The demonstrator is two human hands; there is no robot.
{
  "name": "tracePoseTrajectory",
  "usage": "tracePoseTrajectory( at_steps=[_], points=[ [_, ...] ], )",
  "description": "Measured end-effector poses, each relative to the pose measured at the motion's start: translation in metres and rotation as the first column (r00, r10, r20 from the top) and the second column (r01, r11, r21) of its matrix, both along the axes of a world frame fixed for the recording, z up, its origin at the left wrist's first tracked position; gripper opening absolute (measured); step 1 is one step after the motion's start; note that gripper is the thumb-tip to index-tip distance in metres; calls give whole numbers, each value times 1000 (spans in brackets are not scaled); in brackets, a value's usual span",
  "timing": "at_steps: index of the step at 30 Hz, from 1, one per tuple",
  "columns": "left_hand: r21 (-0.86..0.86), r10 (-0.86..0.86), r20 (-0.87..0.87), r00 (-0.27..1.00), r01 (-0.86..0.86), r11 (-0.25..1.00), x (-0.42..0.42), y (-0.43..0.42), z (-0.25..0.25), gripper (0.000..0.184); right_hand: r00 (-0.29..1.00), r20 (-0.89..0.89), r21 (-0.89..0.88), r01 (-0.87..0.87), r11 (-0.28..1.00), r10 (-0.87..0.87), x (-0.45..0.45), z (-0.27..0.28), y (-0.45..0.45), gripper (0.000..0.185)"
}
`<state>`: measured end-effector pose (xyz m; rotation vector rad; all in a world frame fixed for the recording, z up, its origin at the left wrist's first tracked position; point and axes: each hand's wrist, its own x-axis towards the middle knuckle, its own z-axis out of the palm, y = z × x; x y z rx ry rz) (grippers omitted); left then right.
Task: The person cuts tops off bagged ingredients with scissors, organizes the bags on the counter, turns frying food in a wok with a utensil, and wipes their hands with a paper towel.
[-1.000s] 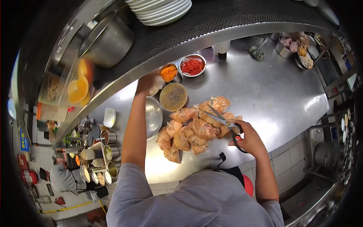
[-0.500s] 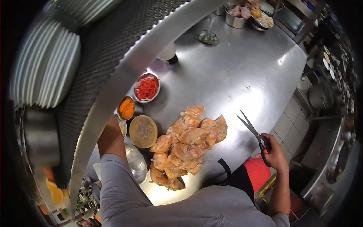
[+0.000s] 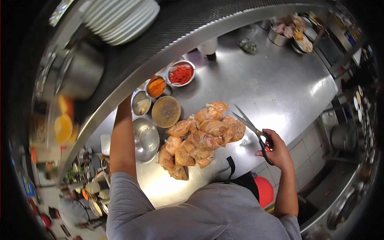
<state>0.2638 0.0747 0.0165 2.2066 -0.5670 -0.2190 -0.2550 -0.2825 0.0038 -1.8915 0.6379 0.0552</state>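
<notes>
My right hand (image 3: 278, 151) grips a pair of black-handled scissors (image 3: 259, 133) by the finger loops. Their blades stand apart and point up and left over the steel table. Left of the blade tips lies a pile of tied plastic bags with orange-brown contents (image 3: 200, 138). My left forearm (image 3: 124, 136) reaches up beneath the shelf, whose edge hides the hand. Close to that arm are an empty-looking metal bowl (image 3: 145, 140), a bowl of pale pieces (image 3: 142, 103), a round brown-topped container (image 3: 166, 112), a cup of orange stuff (image 3: 156, 86) and a bowl of red shreds (image 3: 181, 74).
A metal shelf (image 3: 176, 48) overhangs the table's left side, with stacked white plates (image 3: 124, 20) and a large pot (image 3: 82, 72). At the table's far end stand a pot of pinkish pieces (image 3: 280, 35) and a small bag (image 3: 248, 46). Another person (image 3: 72, 210) is at lower left.
The view has turned, bringing the bowls and bags higher. My right hand still holds the scissors, blades apart. More of my left forearm shows, its hand still behind the shelf.
</notes>
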Motion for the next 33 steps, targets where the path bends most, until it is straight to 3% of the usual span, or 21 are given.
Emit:
tracePoseTrajectory(
  at_steps=[1,2,4,5,7,9,10,12,14,19,26,30,33],
  points=[
    [344,-76,590,804,-165,924,-25,-6,2,41,998,37,-10,-58,998,58,11,5,3,81],
    [237,146,328,933,-231,944,-45,-5,13,37,989,82,-41,-121,992,124,22,8,5,82],
    [410,-42,326,944,-101,907,-18,47,-22,33,951,195,-121,-218,968,239,43,19,13,82],
    [419,-80,160,984,6,908,-113,-4,64,31,939,198,-174,-247,953,280,52,26,19,80],
    [372,185,-80,979,-143,917,-178,-23,103,32,898,189,-330,-323,887,398,68,34,29,79],
    [153,-86,-212,974,120,981,-193,2,75,36,866,153,-343,-406,847,477,79,33,39,79],
    [157,-167,-171,971,194,968,-208,5,69,29,843,111,-401,-446,800,526,82,26,46,78],
    [322,-65,-273,960,155,934,-248,0,72,28,785,20,-464,-541,702,619,88,23,57,77],
    [358,-132,-323,937,250,900,-278,-8,79,29,741,24,-485,-579,655,672,92,7,69,77],
    [373,-173,-281,944,274,886,-306,-6,55,29,659,22,-506,-641,576,752,104,-6,100,73],
    [469,-277,-183,943,332,819,-313,-19,48,23,646,74,-489,-641,592,760,115,-7,120,57],
    [424,-311,-175,934,357,832,-308,-22,45,20,654,92,-455,-643,616,751,117,-2,116,54],
    [368,-291,-205,935,349,862,-300,-28,49,20,690,47,-332,-671,663,722,116,0,115,52]
  ],
)
